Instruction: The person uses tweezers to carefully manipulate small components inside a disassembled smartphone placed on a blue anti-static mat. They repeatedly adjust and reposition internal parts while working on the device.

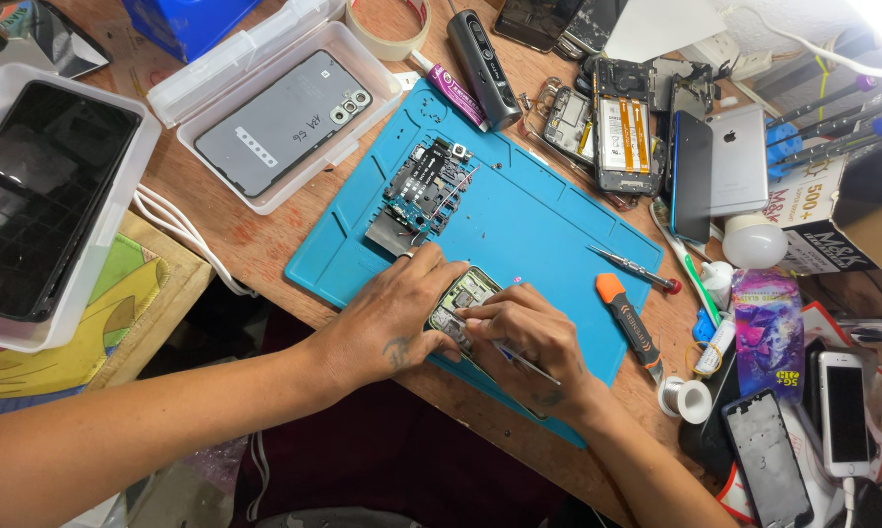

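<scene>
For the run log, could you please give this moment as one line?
left hand: steadies opened phone | right hand: holds tweezers at phone | surface: blue mat | nearby: circuit board, orange screwdriver

Wooden workbench (265, 244), brown, scuffed top, fills most of view. Blue work mat (549, 220) lies at centre, angled. At 9 o'clock a lower wooden surface (172, 293) sits beside the bench edge. Strong white light glares at 1 o'clock, top corner. Dark floor gap at 6 o'clock.

Left hand (394, 318) and right hand (529, 337) curled, fingertips meeting.
</scene>
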